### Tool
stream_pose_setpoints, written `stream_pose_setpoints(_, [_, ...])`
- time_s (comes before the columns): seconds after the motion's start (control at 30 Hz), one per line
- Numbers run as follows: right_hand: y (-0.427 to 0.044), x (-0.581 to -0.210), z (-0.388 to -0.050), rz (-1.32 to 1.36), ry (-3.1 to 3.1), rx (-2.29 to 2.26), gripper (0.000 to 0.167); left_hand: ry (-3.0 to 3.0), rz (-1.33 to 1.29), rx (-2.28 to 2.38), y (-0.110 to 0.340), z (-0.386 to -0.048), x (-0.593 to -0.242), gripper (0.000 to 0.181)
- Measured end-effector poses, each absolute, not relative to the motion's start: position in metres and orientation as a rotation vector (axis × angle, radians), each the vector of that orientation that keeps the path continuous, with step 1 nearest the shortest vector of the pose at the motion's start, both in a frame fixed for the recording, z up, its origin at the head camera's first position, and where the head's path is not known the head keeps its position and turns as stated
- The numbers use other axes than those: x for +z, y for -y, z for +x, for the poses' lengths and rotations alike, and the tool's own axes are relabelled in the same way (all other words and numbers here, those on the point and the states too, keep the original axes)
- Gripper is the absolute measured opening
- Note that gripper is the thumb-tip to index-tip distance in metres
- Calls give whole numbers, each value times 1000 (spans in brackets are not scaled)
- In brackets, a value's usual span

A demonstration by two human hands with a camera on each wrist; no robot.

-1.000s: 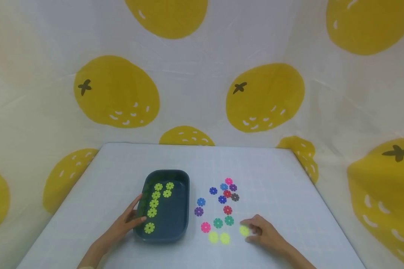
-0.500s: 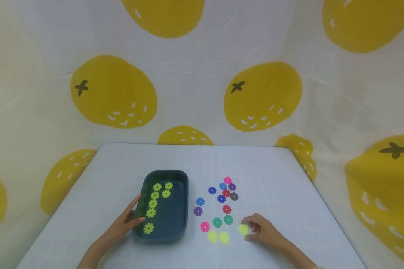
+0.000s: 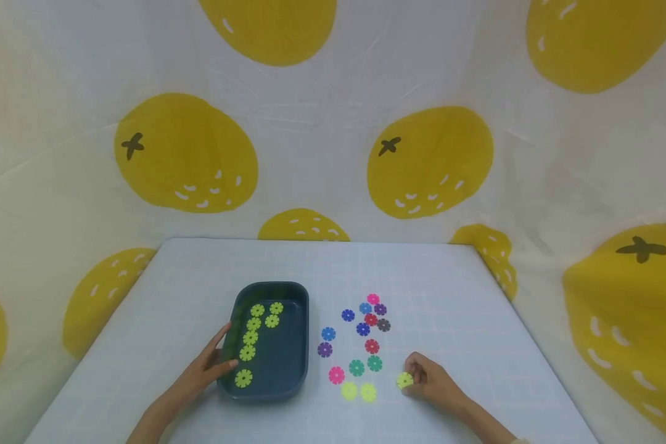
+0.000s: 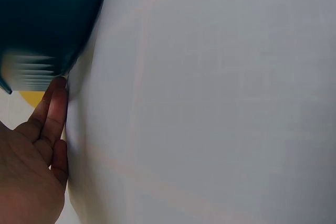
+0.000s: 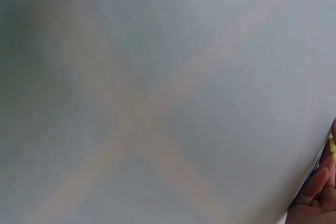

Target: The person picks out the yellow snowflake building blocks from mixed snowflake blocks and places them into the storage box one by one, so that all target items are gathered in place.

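Observation:
My left hand (image 3: 202, 367) holds the left side of a dark teal tray (image 3: 309, 345), its thumb over the rim and its other fingers along the outside. In the left wrist view, the fingertips touch the tray's outer wall (image 4: 47, 19). Several yellow-green notched flower-shaped discs (image 3: 246, 353) lie inside, mostly along the left. To the right of the loose discs, my right hand (image 3: 435, 385) pinches one yellow-green disc (image 3: 404, 381) between thumb and fingers, close to the table. A sliver of that yellow-green disc (image 5: 332, 148) shows at the right wrist view's edge.
Right of the tray, two yellow-green discs (image 3: 368, 393) lie nearest the front. Behind them are discs in pink (image 3: 337, 375), green (image 3: 356, 368), red (image 3: 372, 346), blue, purple and grey. A white cloth (image 3: 449, 296) covers the table, with a lemon-print curtain (image 3: 316, 148) behind.
My right thumb and fingers have closed onto the yellow-green disc, which they stood around before. The left hand and tray keep their places; the head view has shifted slightly.

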State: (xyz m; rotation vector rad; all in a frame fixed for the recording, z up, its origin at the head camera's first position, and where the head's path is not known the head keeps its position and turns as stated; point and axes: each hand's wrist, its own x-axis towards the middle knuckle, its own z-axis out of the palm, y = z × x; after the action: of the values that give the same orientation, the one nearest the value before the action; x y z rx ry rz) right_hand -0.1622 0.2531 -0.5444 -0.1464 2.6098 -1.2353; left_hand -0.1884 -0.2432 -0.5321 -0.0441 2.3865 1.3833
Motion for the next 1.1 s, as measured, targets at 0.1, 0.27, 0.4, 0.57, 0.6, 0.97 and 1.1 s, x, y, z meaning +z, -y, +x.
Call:
stream_pose_setpoints(0.1, [-253, -545, -161, -162, -2614, -1247, 27, -2382, -35, 1394, 243, -187, -532, 87])
stream_pose_setpoints(0.27, [-254, -543, -160, -160, -2584, -1231, 16, -2389, -11, 1409, 244, -188, -534, 86])
stream_pose_setpoints(0.4, [-256, -540, -163, -106, -2514, -1265, 16, -2393, -10, 1415, 245, -188, -535, 86])
stream_pose_setpoints(0.57, [-254, -530, -165, 101, -2391, -1396, 24, -2397, -10, 1412, 245, -188, -534, 86])
stream_pose_setpoints(0.6, [-253, -528, -165, 149, -2368, -1414, 26, -2395, -10, 1412, 245, -188, -534, 86])
stream_pose_setpoints(0.97, [-240, -511, -166, 392, -2054, -1639, 50, -2419, 27, 1404, 244, -187, -536, 86])
stream_pose_setpoints(1.1, [-233, -507, -169, 451, -2025, -1642, 51, -2412, 45, 1431, 244, -187, -535, 84])
